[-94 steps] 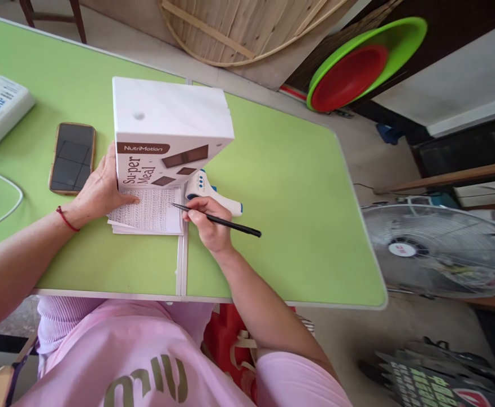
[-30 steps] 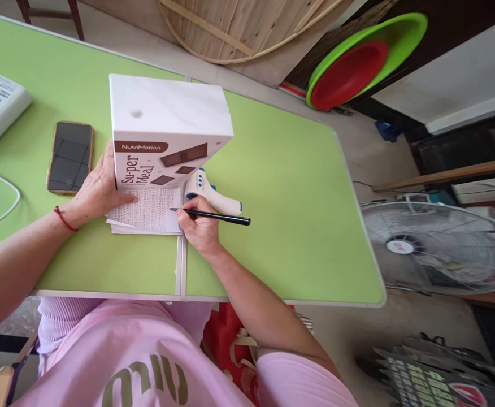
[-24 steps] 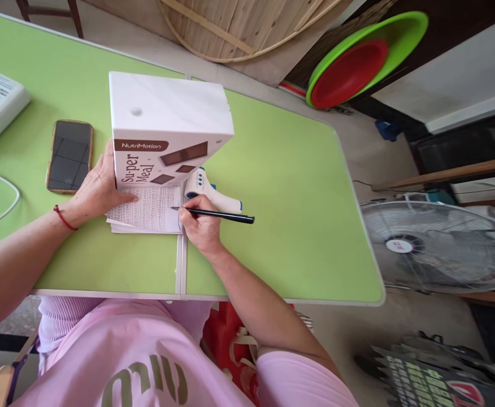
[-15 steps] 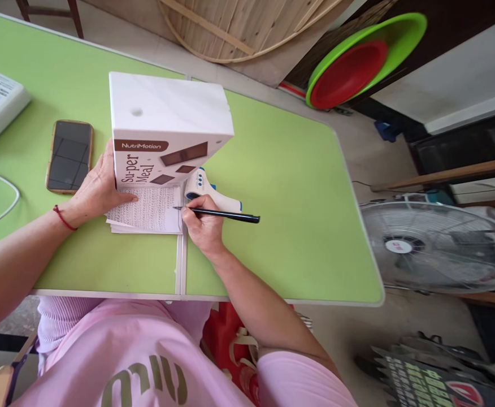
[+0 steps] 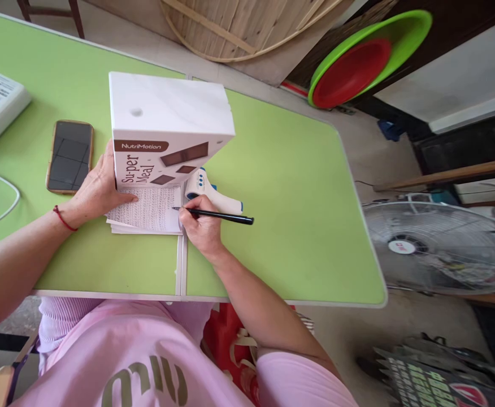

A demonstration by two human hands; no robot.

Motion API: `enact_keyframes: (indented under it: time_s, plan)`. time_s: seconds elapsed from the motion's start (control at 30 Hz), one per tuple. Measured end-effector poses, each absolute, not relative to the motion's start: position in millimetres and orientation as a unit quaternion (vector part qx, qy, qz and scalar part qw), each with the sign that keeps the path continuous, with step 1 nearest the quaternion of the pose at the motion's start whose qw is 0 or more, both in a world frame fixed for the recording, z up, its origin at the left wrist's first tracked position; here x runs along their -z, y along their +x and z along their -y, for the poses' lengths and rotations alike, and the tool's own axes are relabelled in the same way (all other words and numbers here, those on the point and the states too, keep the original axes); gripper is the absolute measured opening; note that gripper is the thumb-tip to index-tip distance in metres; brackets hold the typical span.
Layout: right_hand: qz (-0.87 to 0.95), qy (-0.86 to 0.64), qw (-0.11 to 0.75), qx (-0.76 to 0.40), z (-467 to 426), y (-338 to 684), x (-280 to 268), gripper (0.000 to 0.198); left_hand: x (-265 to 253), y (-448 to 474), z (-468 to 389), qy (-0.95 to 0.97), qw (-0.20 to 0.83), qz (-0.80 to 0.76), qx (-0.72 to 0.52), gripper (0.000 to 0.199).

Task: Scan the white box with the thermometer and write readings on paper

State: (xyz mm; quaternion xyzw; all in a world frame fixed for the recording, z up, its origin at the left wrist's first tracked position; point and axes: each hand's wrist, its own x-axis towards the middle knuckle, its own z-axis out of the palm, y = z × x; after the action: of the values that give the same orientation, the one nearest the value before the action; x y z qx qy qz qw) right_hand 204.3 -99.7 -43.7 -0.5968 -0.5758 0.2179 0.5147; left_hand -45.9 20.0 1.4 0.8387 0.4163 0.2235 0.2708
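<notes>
Black, glossy pen (image 5: 233,217) is gripped in R hand (image 5: 203,229), tip over paper sheets (image 5: 150,211), thin stack on green table (image 5: 298,198) w/ tight rows of writing too small to read. L hand (image 5: 96,189) has thumb on sheets, other fingers partly hidden by smooth white carton (image 5: 169,116), so can't tell if gripping. Carton blocks sheets' far edge; phone (image 5: 70,155) near L hand, plastic thermometer-like device (image 5: 218,199) by R hand.
</notes>
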Motion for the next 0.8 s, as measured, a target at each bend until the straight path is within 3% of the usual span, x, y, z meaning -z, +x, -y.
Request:
enact_keyframes:
  time_s: [0.8]
  plan:
    - [0.582,-0.582,0.527,-0.211,98.4,202.9,43.0,0.017,-0.3,-46.2,-21.1,0.845,0.257,-0.41,-0.228,0.097]
